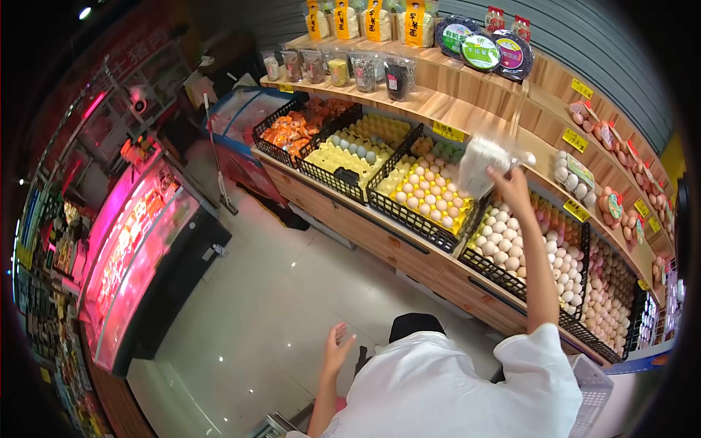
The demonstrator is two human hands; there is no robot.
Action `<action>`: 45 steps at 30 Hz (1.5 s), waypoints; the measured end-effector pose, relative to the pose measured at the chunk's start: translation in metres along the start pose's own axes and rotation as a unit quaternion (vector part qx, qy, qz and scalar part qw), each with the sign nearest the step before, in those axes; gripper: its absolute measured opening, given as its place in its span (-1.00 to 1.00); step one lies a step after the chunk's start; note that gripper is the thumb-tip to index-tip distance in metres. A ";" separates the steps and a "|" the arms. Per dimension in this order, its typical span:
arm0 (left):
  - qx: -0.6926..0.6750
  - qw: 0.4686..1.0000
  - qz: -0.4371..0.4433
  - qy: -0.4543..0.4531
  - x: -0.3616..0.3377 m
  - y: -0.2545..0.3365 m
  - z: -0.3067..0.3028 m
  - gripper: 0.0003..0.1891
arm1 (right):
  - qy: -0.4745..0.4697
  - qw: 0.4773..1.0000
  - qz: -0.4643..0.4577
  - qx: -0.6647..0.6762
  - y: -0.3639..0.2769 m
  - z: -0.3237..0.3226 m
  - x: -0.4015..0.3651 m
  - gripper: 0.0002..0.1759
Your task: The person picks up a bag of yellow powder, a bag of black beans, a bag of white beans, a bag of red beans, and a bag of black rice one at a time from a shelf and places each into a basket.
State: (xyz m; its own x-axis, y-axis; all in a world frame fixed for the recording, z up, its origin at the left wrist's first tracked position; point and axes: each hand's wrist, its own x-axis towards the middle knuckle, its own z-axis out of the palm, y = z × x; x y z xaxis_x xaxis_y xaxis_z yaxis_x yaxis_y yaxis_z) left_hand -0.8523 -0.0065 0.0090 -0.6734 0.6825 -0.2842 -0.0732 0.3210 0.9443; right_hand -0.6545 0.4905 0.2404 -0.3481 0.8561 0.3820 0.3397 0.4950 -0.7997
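Observation:
My right hand (511, 186) reaches out over the egg crates. Its fingers are closed on a whitish object (482, 164), which is blurred; I cannot make out exactly what it is. It hangs above a black crate holding pale eggs on a yellow tray (437, 197). Just right of it a white egg (529, 158) shows by the shelf. White and brown eggs (504, 237) lie in the crate below my right wrist. Low over the floor, away from the crates, my left hand (336, 349) has its fingers apart and holds nothing.
Left of the egg crates is a crate of orange packets (292, 130). Bagged goods (376, 69) line the wooden shelf (460, 95) behind. More eggs fill crates at the right, below packed eggs (575, 175). A pink-lit display case (139, 255) stands across the tiled floor (270, 314).

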 end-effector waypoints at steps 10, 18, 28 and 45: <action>0.019 1.000 -0.001 -0.002 0.183 0.016 -0.074 -0.54 | 0.102 0.987 0.029 -0.123 0.043 0.072 0.240 -0.44; 0.278 0.947 -0.149 -0.070 0.276 -0.066 -0.189 -0.70 | 0.107 0.988 0.048 -0.105 0.084 0.131 0.321 -0.44; 0.292 0.907 -0.266 -0.144 0.414 -0.089 -0.247 -0.72 | 0.107 0.986 0.093 -0.087 0.074 0.176 0.380 -0.30; 0.489 0.737 -0.233 -0.404 0.748 -0.079 -0.384 -0.73 | 0.342 0.732 0.510 -0.294 -0.018 0.461 -0.260 -0.50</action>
State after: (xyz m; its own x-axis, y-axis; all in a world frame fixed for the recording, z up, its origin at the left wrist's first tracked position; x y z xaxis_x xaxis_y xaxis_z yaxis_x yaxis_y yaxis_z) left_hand -1.6330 0.2266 -0.2140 -0.0557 0.3908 -0.9188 0.6733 0.6942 0.2544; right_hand -0.9729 0.1908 -0.0581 0.8006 0.5985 0.0286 0.5053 -0.6487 -0.5691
